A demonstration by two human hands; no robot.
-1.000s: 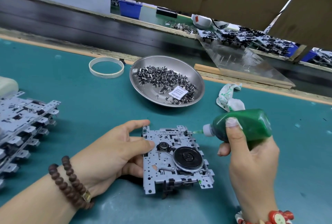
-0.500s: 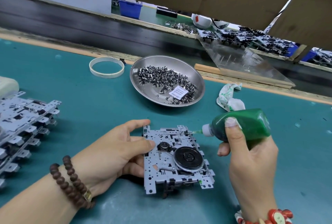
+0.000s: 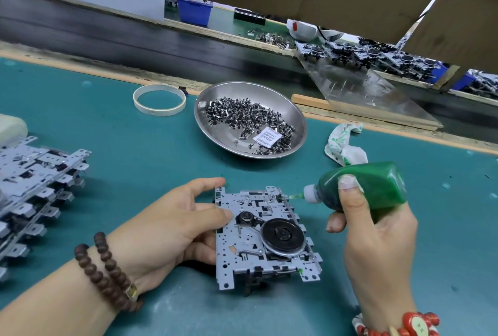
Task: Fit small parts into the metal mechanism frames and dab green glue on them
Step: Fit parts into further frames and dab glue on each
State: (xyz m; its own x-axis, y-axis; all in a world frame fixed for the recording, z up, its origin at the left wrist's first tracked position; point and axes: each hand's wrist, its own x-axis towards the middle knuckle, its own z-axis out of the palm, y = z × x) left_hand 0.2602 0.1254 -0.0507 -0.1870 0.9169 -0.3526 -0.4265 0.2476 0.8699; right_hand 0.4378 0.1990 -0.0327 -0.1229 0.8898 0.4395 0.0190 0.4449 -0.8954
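Right hand (image 3: 377,244) gripping glue bottle (image 3: 372,187), nozzle sideways

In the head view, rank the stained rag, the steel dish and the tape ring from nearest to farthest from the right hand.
From the right hand, which grips the green glue bottle:
1. Stained rag, just beyond the bottle.
2. Steel dish of small parts, farther back and to the left.
3. Tape ring, far left, near the table's back edge.

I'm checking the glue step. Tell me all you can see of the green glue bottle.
The green glue bottle is a soft-looking translucent plastic squeeze bottle full of dark green glue, with a white neck and a green-stained pointed nozzle. It lies nearly level, nozzle at the far right corner of the metal mechanism frame. The right hand grips its body.
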